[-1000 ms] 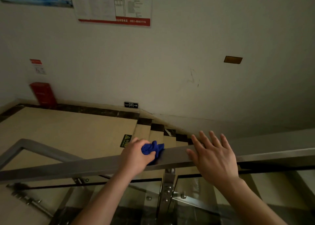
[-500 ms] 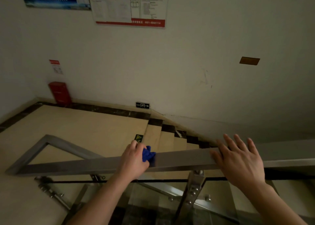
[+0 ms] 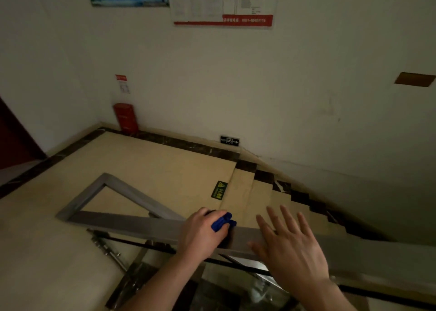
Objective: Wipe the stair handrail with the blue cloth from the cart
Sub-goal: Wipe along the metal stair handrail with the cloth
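Observation:
A flat grey metal handrail (image 3: 132,223) runs across the lower part of the view and bends back at a corner on the left. My left hand (image 3: 201,234) presses a bunched blue cloth (image 3: 223,222) onto the top of the rail; most of the cloth is hidden under my fingers. Just to its right, my right hand (image 3: 292,247) rests flat on the rail with fingers spread, holding nothing. The cart is not in view.
Below the rail are glass panels with metal brackets (image 3: 106,247). Beyond it lie a beige landing (image 3: 141,169) and steps (image 3: 262,192) descending to the right. A red box (image 3: 125,117) stands by the white wall, with an exit sign (image 3: 229,141) and posters above.
My left hand with the cloth has slid left along the rail toward the corner. My right hand has followed and now lies closer to the left hand. The view has shifted left.

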